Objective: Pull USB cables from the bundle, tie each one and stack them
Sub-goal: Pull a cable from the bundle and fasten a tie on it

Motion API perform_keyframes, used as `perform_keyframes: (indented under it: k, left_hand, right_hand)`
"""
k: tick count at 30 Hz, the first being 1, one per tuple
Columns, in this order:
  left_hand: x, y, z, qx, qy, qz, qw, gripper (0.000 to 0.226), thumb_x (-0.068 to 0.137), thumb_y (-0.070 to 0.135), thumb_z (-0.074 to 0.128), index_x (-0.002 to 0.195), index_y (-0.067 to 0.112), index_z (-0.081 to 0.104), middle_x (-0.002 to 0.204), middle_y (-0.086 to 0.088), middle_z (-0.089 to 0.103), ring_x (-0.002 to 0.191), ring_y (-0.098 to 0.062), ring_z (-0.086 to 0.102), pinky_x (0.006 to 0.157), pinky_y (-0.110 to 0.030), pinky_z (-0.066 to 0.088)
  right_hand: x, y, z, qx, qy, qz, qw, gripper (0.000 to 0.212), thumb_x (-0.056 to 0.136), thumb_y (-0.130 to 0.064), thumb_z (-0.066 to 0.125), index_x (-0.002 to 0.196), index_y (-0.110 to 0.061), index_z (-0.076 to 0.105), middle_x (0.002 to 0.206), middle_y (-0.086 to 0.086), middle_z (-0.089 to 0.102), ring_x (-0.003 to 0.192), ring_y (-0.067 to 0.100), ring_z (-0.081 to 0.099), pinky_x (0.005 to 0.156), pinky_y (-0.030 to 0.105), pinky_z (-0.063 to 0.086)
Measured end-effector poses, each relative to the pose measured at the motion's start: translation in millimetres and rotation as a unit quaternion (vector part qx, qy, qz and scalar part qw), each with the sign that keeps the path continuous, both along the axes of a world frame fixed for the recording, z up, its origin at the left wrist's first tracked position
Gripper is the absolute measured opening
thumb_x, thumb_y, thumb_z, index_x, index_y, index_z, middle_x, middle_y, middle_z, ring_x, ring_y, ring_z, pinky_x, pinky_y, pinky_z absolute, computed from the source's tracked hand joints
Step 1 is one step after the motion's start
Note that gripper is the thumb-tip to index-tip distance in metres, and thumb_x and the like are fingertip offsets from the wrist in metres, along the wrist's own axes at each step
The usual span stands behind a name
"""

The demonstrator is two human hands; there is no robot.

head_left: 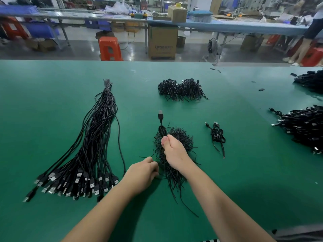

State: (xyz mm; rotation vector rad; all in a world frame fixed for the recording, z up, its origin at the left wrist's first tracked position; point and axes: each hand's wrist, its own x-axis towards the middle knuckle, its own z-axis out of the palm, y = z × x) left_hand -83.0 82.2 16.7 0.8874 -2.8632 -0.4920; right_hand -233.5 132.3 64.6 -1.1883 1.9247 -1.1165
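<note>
A: Head view. The right hand is gripping a coiled cable, fingers curled round the loops, plug pointing away from the person. The hand is hovering over the heap of twist ties.

B: And the left hand?

A: It is reaching into the near left edge of that heap, fingers curled; it appears to be pinching a tie, but the strand is too thin for me to tell.

B: Which relation is governing the coming move?

A: The coil is sitting just beyond and right of the left hand, its long axis running away from the body. The left hand is nearer the ties, so it will likely be bringing one up to the coil.

B: Where is the bundle?

A: On the green table, well left of both hands, long axis running away from the person, plugs fanning toward the near edge, the far end bound.

B: Counts?

A: One bundle, one cable in hand, two tied cables lying just right of the heap. One dark pile is lying further back, two more at the right edge. Loose cables in the bundle: too many to count.
</note>
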Motion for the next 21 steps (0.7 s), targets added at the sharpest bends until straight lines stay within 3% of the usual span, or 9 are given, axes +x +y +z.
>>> perform_keyframes:
  k: [3, 6, 9, 12, 14, 16, 19, 21]
  left_hand:
    - [11.4, -12.8, 15.5, -0.011, 0.025, 0.044, 0.999, 0.012, 0.097, 0.034, 0.058, 0.098, 0.025, 0.065, 0.095, 0.012, 0.052, 0.085, -0.015, 0.060, 0.077, -0.029, 0.049]
    - [25.2, -30.1, 38.0, 0.021, 0.091, 0.151, 0.984, 0.005, 0.095, 0.027, 0.064, 0.097, 0.024, 0.067, 0.093, 0.015, 0.058, 0.083, -0.007, 0.057, 0.080, -0.026, 0.050]
    - [31.4, -41.2, 61.1, 0.132, 0.248, 0.263, 0.923, 0.004, 0.093, 0.022, 0.068, 0.092, 0.025, 0.070, 0.084, 0.015, 0.068, 0.077, 0.000, 0.061, 0.071, -0.021, 0.048]
    - [25.6, -36.6, 76.5, 0.254, 0.354, 0.283, 0.855, 0.007, 0.092, 0.020, 0.070, 0.087, 0.023, 0.074, 0.061, 0.018, 0.064, 0.051, 0.004, 0.052, 0.053, -0.018, 0.041]
    - [20.2, -27.7, 82.4, 0.285, 0.365, 0.258, 0.848, 0.010, 0.091, 0.021, 0.070, 0.083, 0.020, 0.074, 0.051, 0.016, 0.055, 0.042, 0.000, 0.039, 0.044, -0.015, 0.032]
    - [17.7, -21.8, 85.4, 0.288, 0.371, 0.245, 0.848, 0.014, 0.091, 0.023, 0.072, 0.078, 0.018, 0.074, 0.049, 0.014, 0.048, 0.041, -0.003, 0.030, 0.040, -0.016, 0.025]
    - [18.9, -20.2, 86.5, 0.291, 0.364, 0.246, 0.850, 0.016, 0.090, 0.021, 0.072, 0.075, 0.018, 0.073, 0.049, 0.013, 0.045, 0.042, -0.005, 0.026, 0.040, -0.017, 0.022]
    - [19.3, -18.9, 86.2, 0.290, 0.348, 0.241, 0.858, 0.015, 0.091, 0.020, 0.071, 0.076, 0.018, 0.073, 0.052, 0.011, 0.046, 0.044, -0.006, 0.027, 0.041, -0.019, 0.022]
  right_hand:
    - [-0.4, 1.7, 2.9, -0.014, -0.020, -0.008, 1.000, 0.038, 0.108, -0.040, 0.029, 0.081, -0.017, 0.045, 0.074, -0.001, 0.044, 0.066, 0.017, 0.039, 0.065, 0.038, 0.036]
    - [4.7, 5.0, 10.8, -0.027, 0.002, 0.028, 0.999, 0.038, 0.107, -0.042, 0.028, 0.083, -0.018, 0.044, 0.074, -0.002, 0.044, 0.066, 0.016, 0.039, 0.069, 0.037, 0.040]
    - [15.7, 7.8, 18.4, -0.024, 0.053, 0.090, 0.994, 0.039, 0.107, -0.046, 0.027, 0.091, -0.018, 0.049, 0.081, -0.001, 0.053, 0.074, 0.014, 0.050, 0.074, 0.034, 0.043]
    - [27.5, 7.8, 21.7, -0.027, 0.063, 0.130, 0.989, 0.034, 0.107, -0.042, 0.028, 0.086, -0.022, 0.047, 0.077, -0.007, 0.050, 0.069, 0.007, 0.045, 0.067, 0.031, 0.039]
    - [31.9, 6.3, 22.4, -0.021, 0.069, 0.140, 0.987, 0.030, 0.108, -0.039, 0.029, 0.088, -0.028, 0.048, 0.079, -0.008, 0.053, 0.070, 0.005, 0.047, 0.068, 0.032, 0.040]
    - [32.7, 4.3, 22.1, -0.009, 0.064, 0.137, 0.988, 0.026, 0.108, -0.038, 0.029, 0.105, -0.026, 0.052, 0.091, -0.001, 0.062, 0.085, 0.012, 0.056, 0.077, 0.037, 0.045]
    - [30.5, 3.6, 21.7, -0.005, 0.046, 0.128, 0.991, 0.033, 0.108, -0.039, 0.030, 0.132, -0.026, 0.049, 0.101, -0.003, 0.064, 0.094, 0.013, 0.058, 0.084, 0.035, 0.046]
    - [29.6, 3.6, 21.5, -0.016, 0.036, 0.120, 0.992, 0.034, 0.108, -0.037, 0.031, 0.133, -0.026, 0.051, 0.105, -0.006, 0.064, 0.096, 0.010, 0.058, 0.087, 0.033, 0.046]
